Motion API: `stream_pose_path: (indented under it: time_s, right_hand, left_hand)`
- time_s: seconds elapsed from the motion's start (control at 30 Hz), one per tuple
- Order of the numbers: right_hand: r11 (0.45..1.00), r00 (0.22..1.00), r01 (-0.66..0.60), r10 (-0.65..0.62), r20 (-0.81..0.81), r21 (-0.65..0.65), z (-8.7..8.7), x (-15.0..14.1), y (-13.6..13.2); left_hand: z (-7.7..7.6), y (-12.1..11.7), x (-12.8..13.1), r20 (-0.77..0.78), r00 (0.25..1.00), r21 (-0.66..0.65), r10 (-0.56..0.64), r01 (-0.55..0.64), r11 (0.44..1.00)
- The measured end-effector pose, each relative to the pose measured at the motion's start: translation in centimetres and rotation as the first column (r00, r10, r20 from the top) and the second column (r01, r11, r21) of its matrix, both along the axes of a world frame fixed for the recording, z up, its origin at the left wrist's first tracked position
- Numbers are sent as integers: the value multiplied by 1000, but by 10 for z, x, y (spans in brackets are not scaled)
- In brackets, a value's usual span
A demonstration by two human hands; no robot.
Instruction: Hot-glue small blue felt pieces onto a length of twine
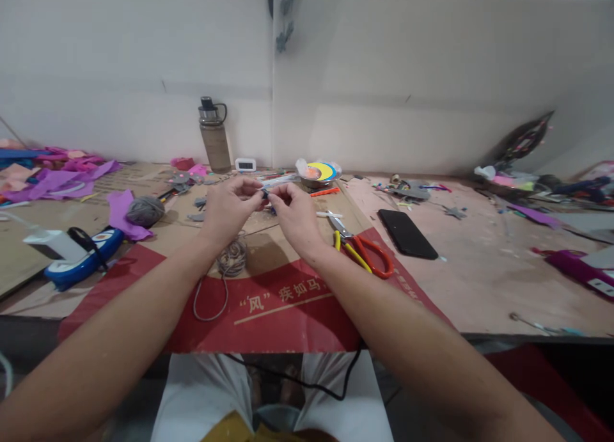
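Dark and small, a piece (265,194) sits pinched in the fingertips of the left hand (229,205) and the right hand (295,215), above the desk (460,288); its long axis seems to run sideways from hand to hand, though it is too tiny to be sure which end leads. String (233,258) lies coiled below, its loop trailing over red paper (288,332). Scissors (359,244) point away and leftward beside the right wrist, near a phone (407,234). Behind, a bottle (215,144) stands upright before the pale wall (384,64).
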State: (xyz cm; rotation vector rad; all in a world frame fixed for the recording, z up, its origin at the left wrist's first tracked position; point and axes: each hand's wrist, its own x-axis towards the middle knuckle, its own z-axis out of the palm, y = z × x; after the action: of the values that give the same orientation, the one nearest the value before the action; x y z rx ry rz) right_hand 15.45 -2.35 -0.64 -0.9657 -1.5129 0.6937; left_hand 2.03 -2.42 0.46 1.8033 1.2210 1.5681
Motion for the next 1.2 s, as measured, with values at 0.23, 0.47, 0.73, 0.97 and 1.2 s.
stream_pose_path:
  time_s: [0.23, 0.47, 0.73, 0.97, 1.2]
  right_hand:
    - [999, 998, 42, -42, 41, -13, 1, 2, 0]
    - [998, 996, 54, -54, 64, -11, 4, 3, -3]
    - [999, 997, 35, -35, 73, -6, 4, 4, -5]
    - [999, 998, 33, -32, 56, -15, 2, 2, -4]
    - [998, 996, 56, -55, 71, -12, 4, 2, -6]
  left_hand:
    - [1, -1, 1, 32, 999, -11, -17, 18, 1000]
    - [-2, 1, 2, 42, 999, 12, -29, 28, 1000]
    - [1, -2, 3, 48, 999, -5, -12, 12, 1000]
    - [3, -2, 3, 122, 992, -43, -22, 27, 999]
    - [2, -1, 5, 223, 974, -90, -30, 51, 995]
